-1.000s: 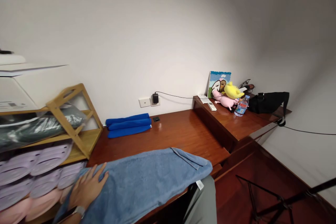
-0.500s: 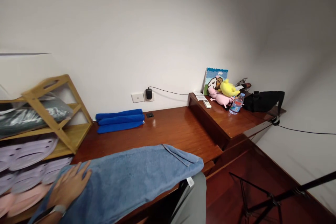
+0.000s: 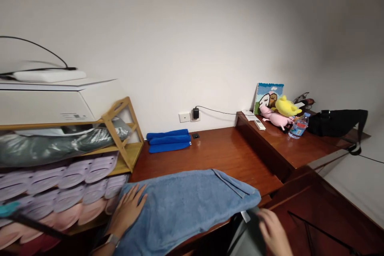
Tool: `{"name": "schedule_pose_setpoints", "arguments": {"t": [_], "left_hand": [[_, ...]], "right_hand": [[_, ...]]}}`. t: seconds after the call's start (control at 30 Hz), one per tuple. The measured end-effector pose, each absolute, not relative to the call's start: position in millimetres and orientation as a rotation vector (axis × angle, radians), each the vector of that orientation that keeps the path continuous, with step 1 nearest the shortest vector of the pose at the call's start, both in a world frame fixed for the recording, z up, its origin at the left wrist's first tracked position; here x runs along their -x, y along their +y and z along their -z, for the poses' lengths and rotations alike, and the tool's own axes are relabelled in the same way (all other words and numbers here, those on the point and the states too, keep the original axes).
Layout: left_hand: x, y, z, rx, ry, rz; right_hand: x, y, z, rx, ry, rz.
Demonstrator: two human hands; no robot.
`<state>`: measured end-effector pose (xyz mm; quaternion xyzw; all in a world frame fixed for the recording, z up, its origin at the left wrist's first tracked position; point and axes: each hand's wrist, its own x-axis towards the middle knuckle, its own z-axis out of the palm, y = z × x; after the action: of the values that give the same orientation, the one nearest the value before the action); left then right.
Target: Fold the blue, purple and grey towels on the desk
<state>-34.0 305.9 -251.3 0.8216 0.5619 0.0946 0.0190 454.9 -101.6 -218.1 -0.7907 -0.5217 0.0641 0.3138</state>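
Note:
A blue-grey towel (image 3: 186, 200) lies spread along the front of the brown wooden desk, with its right end folded and a white tag (image 3: 245, 216) hanging from its lower edge. My left hand (image 3: 129, 210), a band on its wrist, rests flat on the towel's left end with fingers stretched out. At the lower right, my right hand (image 3: 274, 230) is slightly blurred, just below the towel's right end and beside my grey-clad leg. Its fingers are loosely bent and nothing shows in them. Farther back sits a folded bright blue cloth (image 3: 169, 141).
A wooden rack (image 3: 136, 156) at left holds lilac and pink clogs (image 3: 73, 174), a plastic-wrapped bundle (image 3: 60, 144) and a white box (image 3: 45, 106). Right, a raised shelf (image 3: 279, 144) bears plush toys, a water bottle (image 3: 299, 126) and a black bag (image 3: 336, 122). Dark tripod legs stand at lower right.
The view has swung left, showing more of the rack. My right hand has come into view near the towel's right end. My left hand stays flat on the towel.

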Motion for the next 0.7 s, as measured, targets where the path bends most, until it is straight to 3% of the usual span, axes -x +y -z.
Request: {"name": "schedule_pose_setpoints", "arguments": {"t": [0.2, 0.33, 0.53, 0.7], "left_hand": [[30.3, 299.0, 251.9, -2.565, 1.832, -0.135], [26.2, 298.2, 252.0, -2.552, 1.931, -0.126], [18.3, 297.5, 247.9, -2.595, 1.972, -0.172], [6.0, 301.2, 232.7, -2.695, 1.889, -0.235]], "right_hand": [[-452.7, 67.8, 218.2, 2.187, -1.768, -0.093], [-488.4, 99.4, 215.7, 2.461, -1.702, 0.045], [-520.2, 135.8, 197.3, 2.536, -1.742, 0.264], [-530.3, 184.2, 180.0, 2.669, -1.585, 0.235]]}}
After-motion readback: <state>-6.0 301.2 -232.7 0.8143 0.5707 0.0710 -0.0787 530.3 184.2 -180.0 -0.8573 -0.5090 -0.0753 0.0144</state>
